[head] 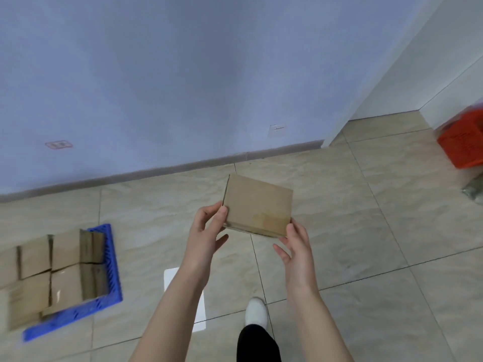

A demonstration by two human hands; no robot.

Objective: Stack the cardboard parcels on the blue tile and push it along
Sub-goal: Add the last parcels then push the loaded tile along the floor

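A parcel (258, 205) is held in the air at the middle of the frame, above the beige floor (366, 231) and tilted slightly, with its plain brown top facing the camera. The left hand (209, 228) grips its near left corner, thumb pressed on the top face and the other fingers going under the box. The right hand (295, 244) pinches the near right corner, thumb at the edge and fingers reaching below it. Both hands are only partly closed, just enough to clamp the corners, and neither holds anything else. The tile (112, 270), a blue ribbed plastic square, lies on the floor at the lower left of the frame, well apart from the held box. The stacked parcels (52, 270) cover most of it, packed side by side and touching, so that only its right and near rims show; their left part is cut off by the frame edge. A white sheet (171, 279) lies on the floor at lower centre, partly hidden behind the left forearm. A white shoe (256, 309) and a black trouser leg (257, 343) show at the bottom, between the forearms. A pale violet wall (183, 74) fills the upper frame, and a red crate (465, 142), blurred, sits at the right edge.
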